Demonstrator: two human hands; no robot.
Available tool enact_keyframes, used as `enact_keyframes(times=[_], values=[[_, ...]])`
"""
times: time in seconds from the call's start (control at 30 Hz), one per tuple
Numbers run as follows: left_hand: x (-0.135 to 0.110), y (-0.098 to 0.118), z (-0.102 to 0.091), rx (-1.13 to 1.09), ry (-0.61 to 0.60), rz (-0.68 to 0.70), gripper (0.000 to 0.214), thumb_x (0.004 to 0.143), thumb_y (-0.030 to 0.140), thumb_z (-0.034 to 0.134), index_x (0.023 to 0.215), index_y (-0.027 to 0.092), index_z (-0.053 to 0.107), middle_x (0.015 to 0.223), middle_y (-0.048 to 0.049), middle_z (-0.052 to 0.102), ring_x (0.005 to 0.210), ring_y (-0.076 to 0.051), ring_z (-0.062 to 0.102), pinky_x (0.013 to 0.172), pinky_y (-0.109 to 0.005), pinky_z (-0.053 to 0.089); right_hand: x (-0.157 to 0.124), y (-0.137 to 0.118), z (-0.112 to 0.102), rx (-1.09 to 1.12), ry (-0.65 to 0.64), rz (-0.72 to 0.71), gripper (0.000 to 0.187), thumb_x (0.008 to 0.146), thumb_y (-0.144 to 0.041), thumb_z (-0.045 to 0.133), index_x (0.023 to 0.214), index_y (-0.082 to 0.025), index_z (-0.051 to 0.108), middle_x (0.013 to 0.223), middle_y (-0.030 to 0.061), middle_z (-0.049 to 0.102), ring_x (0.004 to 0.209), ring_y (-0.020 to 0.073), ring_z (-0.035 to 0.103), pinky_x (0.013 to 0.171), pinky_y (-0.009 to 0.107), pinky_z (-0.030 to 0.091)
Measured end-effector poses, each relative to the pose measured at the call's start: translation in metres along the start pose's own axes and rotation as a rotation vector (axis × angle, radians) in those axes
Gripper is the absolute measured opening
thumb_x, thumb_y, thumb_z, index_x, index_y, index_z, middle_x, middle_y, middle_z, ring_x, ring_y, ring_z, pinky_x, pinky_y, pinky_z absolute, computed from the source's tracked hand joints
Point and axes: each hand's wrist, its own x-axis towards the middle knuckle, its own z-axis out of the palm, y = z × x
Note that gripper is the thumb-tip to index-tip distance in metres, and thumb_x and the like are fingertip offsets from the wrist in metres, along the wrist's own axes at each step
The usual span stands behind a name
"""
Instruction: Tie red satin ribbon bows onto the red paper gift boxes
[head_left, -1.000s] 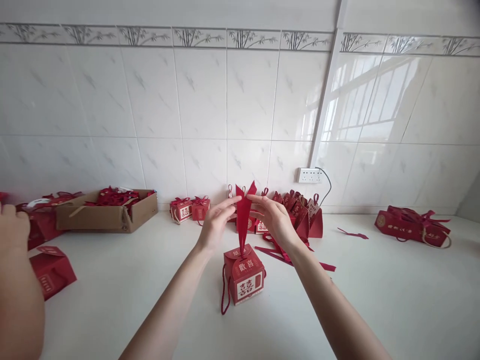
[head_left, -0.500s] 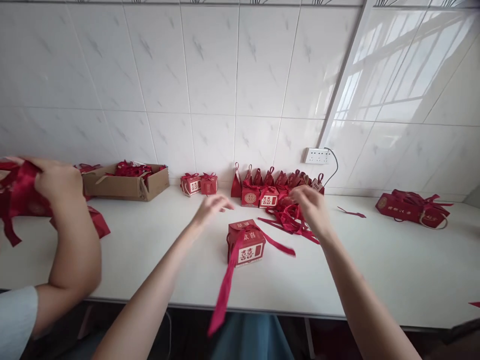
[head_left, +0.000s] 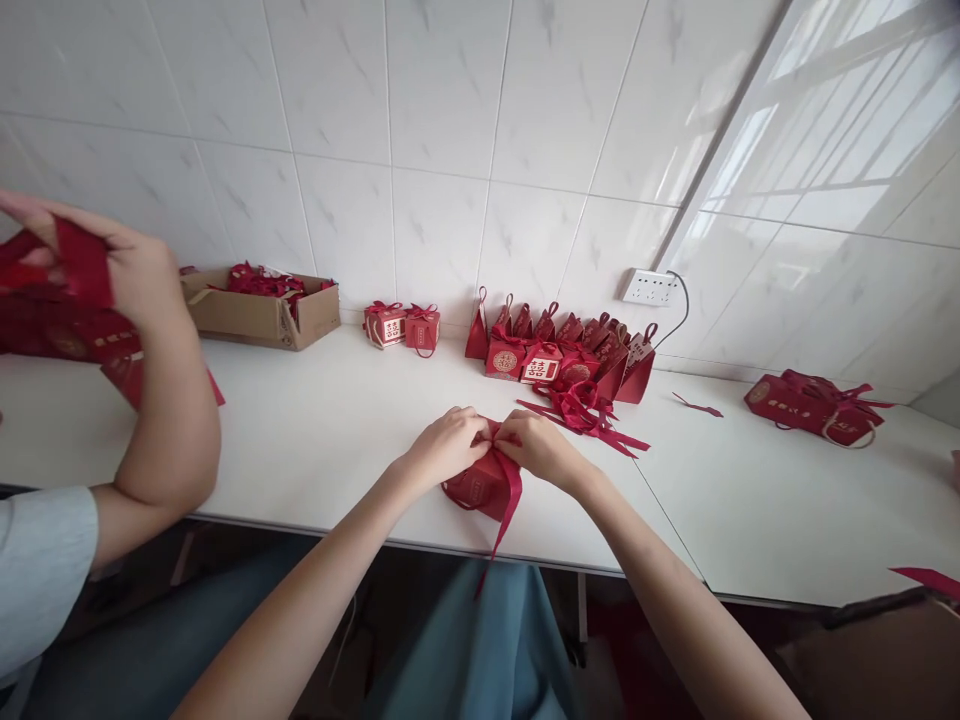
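Near the front edge of the table [head_left: 322,445], both hands: left hand [head_left: 454,440] and right hand [head_left: 536,447] have come together from being well apart, fingertips pinching the ribbon [head_left: 514,490].
Ribbon: slack half a second ago, now gripped at the lid, so the work seems centred there; one tail runs down past the table edge.
Small red box [head_left: 482,492]: on the table under the hands, turned since then; a red face with a cord points near and slightly left, replacing the white-panelled one.
Long axis: cannot tell; the box looks almost cubic and fingers cover its top.
Farther out: loose ribbon strips [head_left: 589,408], then clustered red boxes [head_left: 504,362].
Far left: cardboard carton [head_left: 247,325].
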Motion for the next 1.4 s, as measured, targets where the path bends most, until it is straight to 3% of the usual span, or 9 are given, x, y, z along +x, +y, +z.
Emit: enact_keyframes(times=[0.2,0.4,0.5,0.8,0.97,1.13,1.17,1.3,1.4], values=[[0.003,0.0,0.002,-0.023,-0.046,-0.006,0.015,0.079,0.016,0.048,0.069,0.019,0.06,0.08,-0.0047,0.056,0.083,-0.022,0.056,0.071,-0.031,0.044,0.003,0.002,0.003,0.052,0.01,0.007,0.013,0.068,-0.006,0.056,0.062,-0.016,0.061,0.071,0.0042,0.057,0.064,0.0148,0.053,0.063,0.026,0.041],[-0.001,0.004,-0.004,-0.003,-0.083,-0.015,0.015,0.084,0.022,0.046,0.085,0.02,0.061,0.092,-0.002,0.056,0.074,-0.016,0.058,0.071,-0.028,0.045,-0.006,0.02,0.01,0.218,0.093,-0.034,0.01,0.074,-0.01,0.051,0.07,-0.017,0.057,0.078,0.0029,0.06,0.067,0.0122,0.055,0.063,0.023,0.046],[-0.001,0.007,-0.003,0.05,-0.087,-0.005,0.015,0.085,0.02,0.046,0.081,0.018,0.061,0.091,-0.0018,0.057,0.075,-0.015,0.059,0.071,-0.027,0.046,-0.008,0.023,0.013,0.26,0.133,-0.058,0.008,0.077,-0.016,0.051,0.072,-0.016,0.058,0.079,0.0042,0.059,0.068,0.0132,0.055,0.062,0.024,0.046],[0.0,0.009,0.01,0.114,0.008,-0.049,0.014,0.086,0.02,0.048,0.091,0.013,0.058,0.1,-0.008,0.054,0.085,-0.019,0.06,0.079,-0.031,0.046,-0.009,0.033,0.007,0.417,0.042,-0.078,0.007,0.076,-0.019,0.054,0.071,-0.017,0.059,0.082,0.0033,0.057,0.082,0.0164,0.055,0.078,0.032,0.044],[0.0,0.011,0.01,0.025,-0.012,-0.016,0.012,0.086,0.019,0.048,0.093,0.016,0.058,0.103,-0.0051,0.052,0.094,-0.018,0.058,0.085,-0.031,0.043,-0.015,0.03,0.009,0.375,0.206,-0.045,0.006,0.081,-0.022,0.057,0.076,-0.019,0.057,0.083,0.0028,0.057,0.084,0.0157,0.056,0.077,0.032,0.046],[0.002,0.012,0.009,-0.04,-0.033,-0.056,0.012,0.086,0.021,0.047,0.092,0.018,0.057,0.103,-0.0044,0.053,0.095,-0.018,0.057,0.083,-0.031,0.043,-0.076,-0.023,-0.001,0.075,0.534,-0.062,0.007,0.087,-0.018,0.055,0.084,-0.023,0.059,0.082,0.0039,0.061,0.084,0.0161,0.056,0.079,0.032,0.046],[0.002,0.012,0.009,-0.052,-0.037,-0.068,0.012,0.086,0.021,0.047,0.092,0.019,0.057,0.103,-0.0044,0.054,0.094,-0.018,0.057,0.083,-0.03,0.043,-0.095,-0.033,0.004,0.129,0.471,-0.052,0.008,0.086,-0.016,0.055,0.085,-0.023,0.059,0.079,0.0026,0.061,0.078,0.0155,0.057,0.074,0.03,0.048],[0.001,0.011,0.008,-0.109,-0.045,-0.064,0.01,0.085,0.02,0.047,0.087,0.019,0.057,0.105,-0.0044,0.054,0.087,-0.017,0.058,0.078,-0.03,0.043,-0.173,-0.055,0.058,0.345,-0.278,0.028,0.011,0.088,-0.018,0.053,0.083,-0.02,0.064,0.077,0.0029,0.063,0.069,0.015,0.06,0.062,0.026,0.049],[0.002,0.01,0.007,-0.117,-0.062,-0.055,0.01,0.085,0.02,0.047,0.087,0.019,0.057,0.106,-0.0047,0.053,0.083,-0.017,0.058,0.077,-0.03,0.043,-0.21,-0.058,0.101,0.325,-0.427,0.246,0.014,0.089,-0.019,0.052,0.086,-0.019,0.066,0.081,0.0039,0.064,0.074,0.0158,0.061,0.067,0.027,0.05]])
